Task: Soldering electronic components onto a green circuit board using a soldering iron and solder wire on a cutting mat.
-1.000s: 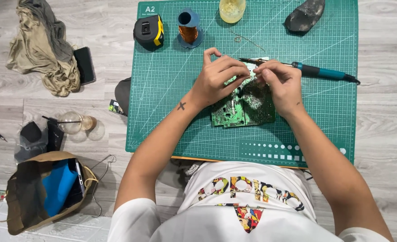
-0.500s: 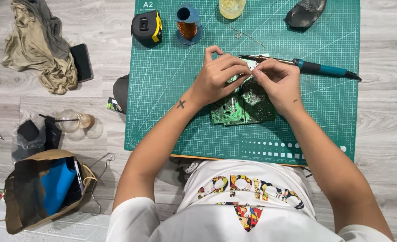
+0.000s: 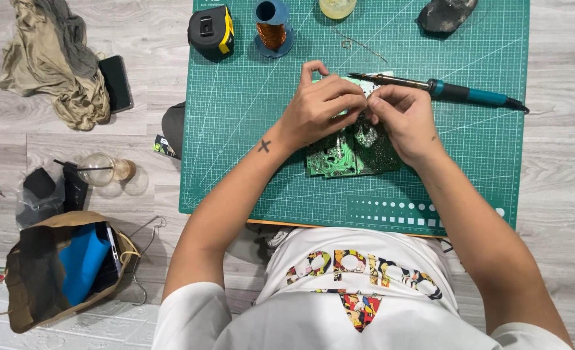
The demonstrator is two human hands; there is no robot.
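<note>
The green circuit board lies flat just under both hands, the left hand and right hand pinching together at its far edge, equally near.

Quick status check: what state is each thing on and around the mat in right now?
left hand: closed on circuit board's top edge
right hand: pinching at the board
circuit board: flat on cutting mat, partly covered
soldering iron: lying down, unheld
wire spool: upright
tape measure: closed
</note>
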